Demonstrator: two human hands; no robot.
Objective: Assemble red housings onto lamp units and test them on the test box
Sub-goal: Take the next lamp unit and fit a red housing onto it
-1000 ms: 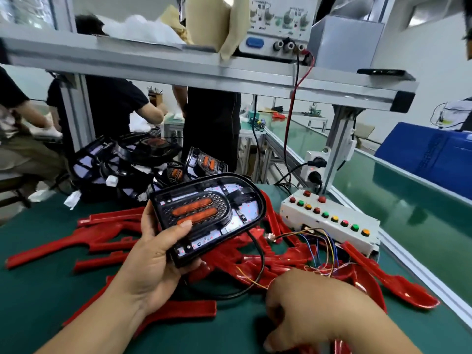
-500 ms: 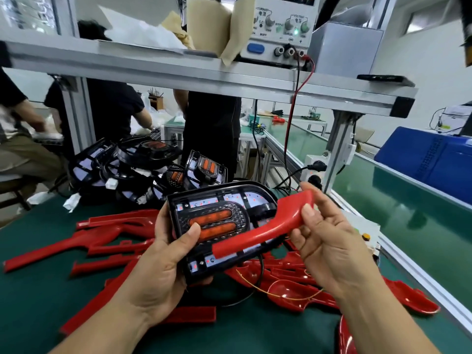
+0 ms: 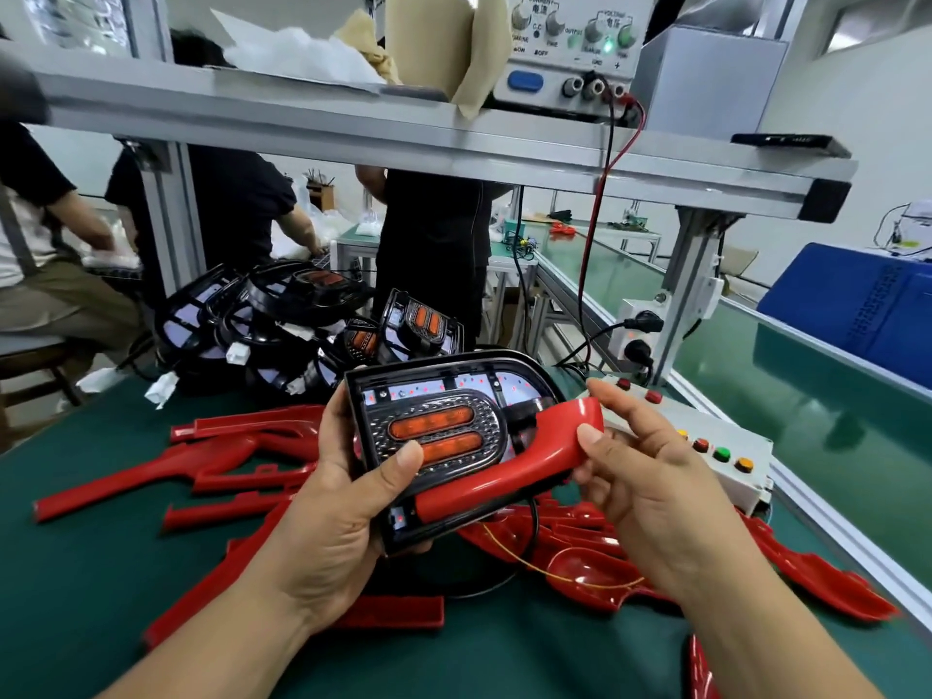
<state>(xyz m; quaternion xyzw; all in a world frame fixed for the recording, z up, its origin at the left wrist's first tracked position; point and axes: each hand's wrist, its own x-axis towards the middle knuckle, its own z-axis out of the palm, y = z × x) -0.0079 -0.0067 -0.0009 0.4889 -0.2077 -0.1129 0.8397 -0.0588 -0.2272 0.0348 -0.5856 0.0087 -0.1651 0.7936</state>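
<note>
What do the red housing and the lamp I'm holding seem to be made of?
Red housing: likely glossy moulded plastic, judging by bright highlights along its smooth curve. Lamp: apparently shiny black plastic rim around a clear textured lens, with reflections on both; exact materials are uncertain.

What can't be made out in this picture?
- Head view: underside of the lamp, hidden by the left hand.
- Head view: part of the test box, behind the right hand holding the housing.
- Head view: display of the power supply, cut off by the top edge.
</note>
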